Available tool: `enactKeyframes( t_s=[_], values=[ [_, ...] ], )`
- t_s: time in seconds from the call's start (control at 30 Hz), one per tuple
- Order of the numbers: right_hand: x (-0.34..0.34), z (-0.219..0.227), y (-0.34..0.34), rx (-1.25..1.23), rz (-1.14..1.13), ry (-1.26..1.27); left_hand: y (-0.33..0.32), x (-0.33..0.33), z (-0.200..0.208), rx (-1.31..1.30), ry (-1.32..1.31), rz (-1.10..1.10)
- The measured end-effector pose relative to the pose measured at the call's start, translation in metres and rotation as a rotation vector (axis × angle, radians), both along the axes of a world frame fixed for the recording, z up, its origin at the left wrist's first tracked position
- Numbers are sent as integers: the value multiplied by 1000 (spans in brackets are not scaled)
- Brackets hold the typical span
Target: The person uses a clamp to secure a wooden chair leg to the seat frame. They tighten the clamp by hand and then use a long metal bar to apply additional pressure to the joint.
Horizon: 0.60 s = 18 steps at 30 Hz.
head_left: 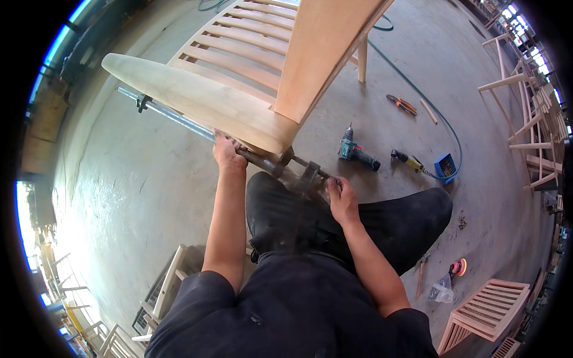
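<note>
A long pipe clamp lies along the underside of a pale wooden chair's curved side rail, just above my lap. My left hand is closed round the clamp's pipe near the rail; its fingertips are partly hidden. At the end of the clamp's threaded screw, my right hand grips the handle, which the fingers mostly cover. The sliding jaw sits toward the pipe's far left end. Above the rail, the chair shows a slatted panel and a broad flat board.
On the floor to the right lie a cordless drill, orange-handled pliers, a yellow-and-black air tool on a green hose, and a blue box. Wooden chair frames stand at the right edge; a slatted piece lies lower right.
</note>
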State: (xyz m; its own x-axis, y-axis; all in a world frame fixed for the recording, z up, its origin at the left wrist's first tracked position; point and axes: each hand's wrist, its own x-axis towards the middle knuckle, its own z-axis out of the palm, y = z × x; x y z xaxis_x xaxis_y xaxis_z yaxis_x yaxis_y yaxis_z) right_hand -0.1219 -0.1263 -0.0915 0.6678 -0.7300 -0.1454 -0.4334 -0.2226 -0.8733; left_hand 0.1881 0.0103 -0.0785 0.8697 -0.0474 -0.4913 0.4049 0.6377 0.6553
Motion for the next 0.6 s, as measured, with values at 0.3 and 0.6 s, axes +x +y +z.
enactKeyframes(
  t_s=[0.3, 0.6],
  values=[
    [-13, 79, 28, 668, -129, -308, 9, 1, -6, -70, -62, 19],
    [12, 88, -33, -348, -10, -221, 7, -6, 10, -53, -61, 7]
  ],
)
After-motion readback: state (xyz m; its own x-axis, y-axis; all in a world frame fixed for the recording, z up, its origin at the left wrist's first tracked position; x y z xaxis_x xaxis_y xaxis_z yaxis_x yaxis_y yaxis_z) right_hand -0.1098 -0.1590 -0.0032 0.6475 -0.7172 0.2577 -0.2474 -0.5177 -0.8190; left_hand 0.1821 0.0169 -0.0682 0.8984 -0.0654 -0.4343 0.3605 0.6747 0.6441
